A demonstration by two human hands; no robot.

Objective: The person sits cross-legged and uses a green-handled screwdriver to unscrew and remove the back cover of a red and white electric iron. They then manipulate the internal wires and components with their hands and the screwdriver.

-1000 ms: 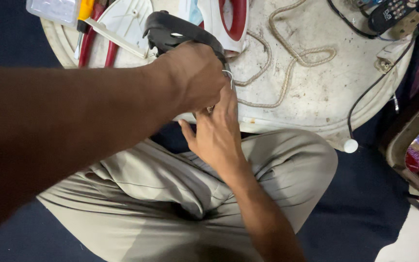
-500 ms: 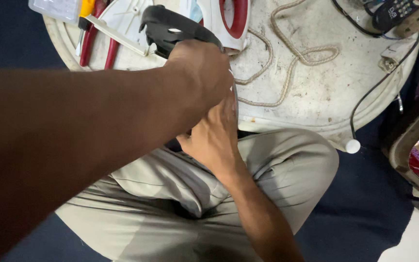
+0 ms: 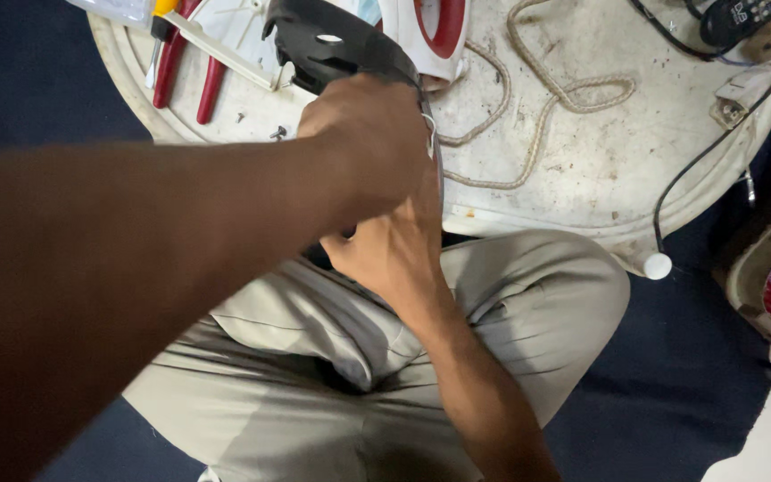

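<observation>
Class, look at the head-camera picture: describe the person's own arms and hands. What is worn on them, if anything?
Both forearms are bare: no sleeve shows in the frame. The left hand and the right hand wear no gloves, and no ring, watch or bracelet can be seen on them. The only clothing in view is a pair of light khaki trousers on the person's folded legs.
</observation>
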